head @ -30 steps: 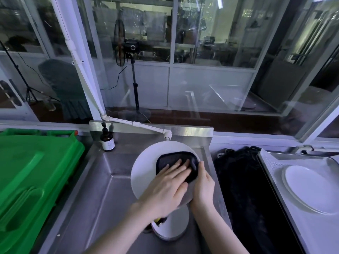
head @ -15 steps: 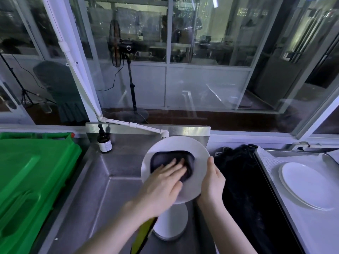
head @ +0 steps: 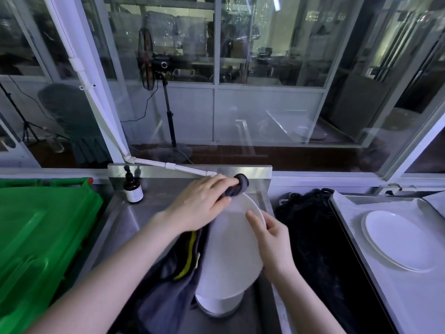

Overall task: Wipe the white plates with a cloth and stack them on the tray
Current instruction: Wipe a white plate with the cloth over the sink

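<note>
Above the stainless steel sink (head: 134,225), your left hand (head: 199,203) grips the dark grey cloth (head: 237,186) at the far rim of the tilted round white plate (head: 231,249). Your right hand (head: 272,242) pinches its right edge. Right of the sink, only one finished plate (head: 397,239) lies on the metal tray (head: 414,304), and what look like more white plates (head: 219,307) wait in the sink.

Place: commercial kitchen, dishwashing station
6 o'clock: stainless steel sink (head: 134,227)
3 o'clock: metal tray (head: 351,213) with white plate (head: 397,239)
9 o'clock: green bin (head: 41,237)
12 o'clock: glass partition (head: 265,68)
</note>
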### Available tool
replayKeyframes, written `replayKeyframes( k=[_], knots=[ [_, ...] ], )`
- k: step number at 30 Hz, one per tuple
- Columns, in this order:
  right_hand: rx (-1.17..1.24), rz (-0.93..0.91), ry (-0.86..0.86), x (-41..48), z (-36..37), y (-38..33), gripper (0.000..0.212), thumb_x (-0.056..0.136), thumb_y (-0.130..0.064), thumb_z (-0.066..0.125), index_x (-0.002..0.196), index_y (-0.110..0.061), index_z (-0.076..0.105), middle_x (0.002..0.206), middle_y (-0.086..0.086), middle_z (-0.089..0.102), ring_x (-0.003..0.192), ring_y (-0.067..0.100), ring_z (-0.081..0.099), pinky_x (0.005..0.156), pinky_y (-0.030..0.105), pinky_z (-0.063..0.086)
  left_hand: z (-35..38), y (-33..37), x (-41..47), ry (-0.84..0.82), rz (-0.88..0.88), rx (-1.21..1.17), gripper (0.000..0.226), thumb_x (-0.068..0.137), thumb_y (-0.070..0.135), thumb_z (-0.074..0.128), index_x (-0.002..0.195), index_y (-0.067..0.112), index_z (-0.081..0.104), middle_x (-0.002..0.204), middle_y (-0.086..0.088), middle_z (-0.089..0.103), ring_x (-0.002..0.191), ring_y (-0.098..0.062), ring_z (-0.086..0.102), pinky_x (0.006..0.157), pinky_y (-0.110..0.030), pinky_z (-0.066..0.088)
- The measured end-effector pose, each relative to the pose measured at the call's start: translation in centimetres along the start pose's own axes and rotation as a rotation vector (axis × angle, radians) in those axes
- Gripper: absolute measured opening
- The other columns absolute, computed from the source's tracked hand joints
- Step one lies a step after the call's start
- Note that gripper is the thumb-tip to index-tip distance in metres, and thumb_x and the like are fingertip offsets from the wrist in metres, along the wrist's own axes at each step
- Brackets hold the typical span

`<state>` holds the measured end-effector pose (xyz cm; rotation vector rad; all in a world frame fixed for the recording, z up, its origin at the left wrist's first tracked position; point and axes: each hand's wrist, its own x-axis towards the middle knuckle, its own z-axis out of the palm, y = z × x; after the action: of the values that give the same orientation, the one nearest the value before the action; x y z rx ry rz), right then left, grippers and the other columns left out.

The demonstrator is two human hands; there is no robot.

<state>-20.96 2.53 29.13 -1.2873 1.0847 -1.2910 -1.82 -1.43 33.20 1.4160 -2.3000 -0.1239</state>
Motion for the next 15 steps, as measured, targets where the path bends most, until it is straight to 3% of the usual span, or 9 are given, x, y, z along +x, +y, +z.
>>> replayKeyframes(
  k=[3, 7, 9, 11, 13, 15],
  knots=[
    [-0.117, -0.069, -0.095, 1.0, -1.9, -1.4, 0.043, 0.09, -0.042, 0.061, 0.088, 0.001, 0.069, 0.072, 0.022, 0.058, 0.069, 0.015, 0.051, 0.063, 0.033, 0.039, -0.9, -0.9, -0.1, -0.051, -0.122, -0.246, 0.039, 0.094, 0.047, 0.052, 0.131, 0.041, 0.04, 0.137, 0.013, 0.053, 0.12, -0.01, 0.052, 0.097, -0.034, 0.043],
    [-0.321, -0.135, -0.254, 2.5, -3.2, -2.8, 0.043, 0.096, -0.039, 0.062, 0.083, 0.003, 0.065, 0.066, -0.001, 0.045, 0.064, 0.01, 0.041, 0.061, 0.032, 0.031, -1.3, -0.2, -0.4, -0.06, -0.098, -0.271, 0.045, 0.078, 0.066, 0.053, 0.118, 0.05, 0.039, 0.114, 0.025, 0.058, 0.097, 0.004, 0.054, 0.083, -0.027, 0.045],
    [-0.434, -0.181, -0.327, 2.9, -3.1, -3.2, 0.026, 0.099, -0.03, 0.061, 0.082, -0.012, 0.071, 0.059, -0.012, 0.046, 0.057, 0.001, 0.039, 0.057, 0.023, 0.03, -1.1, 0.5, -0.2, -0.072, -0.073, -0.243, 0.05, 0.071, 0.073, 0.053, 0.114, 0.053, 0.038, 0.096, 0.023, 0.058, 0.087, 0.007, 0.053, 0.072, -0.023, 0.042],
    [-0.49, -0.218, -0.37, 3.2, -2.8, -3.4, 0.019, 0.1, -0.026, 0.059, 0.085, -0.028, 0.071, 0.053, -0.019, 0.048, 0.051, -0.002, 0.041, 0.053, 0.013, 0.03, -1.0, 0.8, -0.1, -0.039, -0.094, -0.256, 0.054, 0.063, 0.078, 0.058, 0.11, 0.055, 0.042, 0.088, 0.019, 0.06, 0.084, 0.006, 0.055, 0.069, -0.019, 0.041],
    [-0.467, -0.225, -0.353, 3.4, -2.9, -3.5, 0.023, 0.099, -0.031, 0.06, 0.082, -0.019, 0.071, 0.054, -0.018, 0.047, 0.052, -0.001, 0.04, 0.053, 0.013, 0.029, -0.7, 0.6, -0.3, 0.079, -0.169, -0.345, 0.055, 0.059, 0.077, 0.065, 0.106, 0.051, 0.052, 0.086, 0.014, 0.067, 0.082, -0.002, 0.059, 0.07, -0.018, 0.044],
    [-0.392, -0.205, -0.283, 3.6, -3.4, -3.2, 0.042, 0.097, -0.043, 0.06, 0.083, -0.004, 0.068, 0.062, -0.01, 0.051, 0.059, 0.004, 0.045, 0.058, 0.023, 0.034, 0.0, 0.2, -1.2, 0.236, -0.26, -0.441, 0.044, 0.066, 0.067, 0.074, 0.099, 0.04, 0.062, 0.08, 0.016, 0.068, 0.077, 0.0, 0.06, 0.068, -0.017, 0.043]
  ],
)
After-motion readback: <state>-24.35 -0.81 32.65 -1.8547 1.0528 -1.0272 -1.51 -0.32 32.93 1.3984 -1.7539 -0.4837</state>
